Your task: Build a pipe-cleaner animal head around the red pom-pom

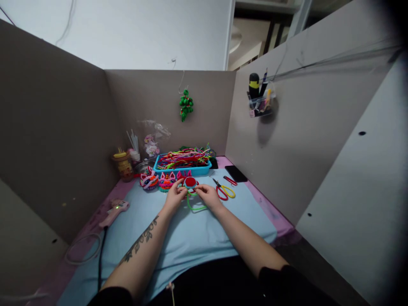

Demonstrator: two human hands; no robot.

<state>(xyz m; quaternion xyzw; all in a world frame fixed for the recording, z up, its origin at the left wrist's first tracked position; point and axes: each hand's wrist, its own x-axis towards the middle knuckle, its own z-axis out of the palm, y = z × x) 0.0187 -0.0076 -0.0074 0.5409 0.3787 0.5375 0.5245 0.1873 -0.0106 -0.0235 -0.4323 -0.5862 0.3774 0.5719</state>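
Note:
Between my two hands is a round craft piece [190,182] with a red disc and a light blue edge. My left hand [175,196] is closed in a pinch on its left side. At its lower right, my right hand [208,196] pinches a bright green pipe cleaner [195,208], which loops down below the piece. Just how the fingertips meet the strand is too small to tell. Behind my left hand stand colourful fuzzy animal heads [167,181] with pink ears. Scissors [225,191] with one red and one yellow handle lie right of my right hand.
A blue tray [199,171] heaped with pipe cleaners stands at the back. A black phone [236,174] and a small red tool [230,181] lie right. A glue gun [114,211] with a cord rests left. Grey partitions [168,102] enclose the table.

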